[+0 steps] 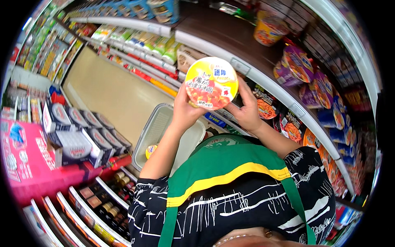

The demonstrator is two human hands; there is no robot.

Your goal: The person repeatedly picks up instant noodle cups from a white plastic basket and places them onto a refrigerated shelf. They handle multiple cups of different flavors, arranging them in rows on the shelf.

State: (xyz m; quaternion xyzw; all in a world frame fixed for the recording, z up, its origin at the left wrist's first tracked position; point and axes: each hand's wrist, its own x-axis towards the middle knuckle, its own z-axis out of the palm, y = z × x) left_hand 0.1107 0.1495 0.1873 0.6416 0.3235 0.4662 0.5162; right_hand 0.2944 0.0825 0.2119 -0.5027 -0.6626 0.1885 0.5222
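Between both my hands is an instant noodle cup [210, 84], its round yellow, red and white lid facing up toward me. My left hand [185, 108] is closed around its left side, with the fingers partly hidden beneath the cup. My right hand [246, 110] grips the right side, thumb near the lower rim. Below my hands stands a grey plastic basket [160, 117] with perforated walls. Inside it, beside my left forearm, lies another yellow cup [151, 151].
Shelves [263, 74] of packaged noodles run along the right, holding purple packs [294, 64] and a yellow noodle tub [269, 29]. On the left, dark boxes [74, 119] sit by a pink display [29, 152]. Bottles [111, 210] stand in racks at lower left. Beige floor [111, 86] lies between.
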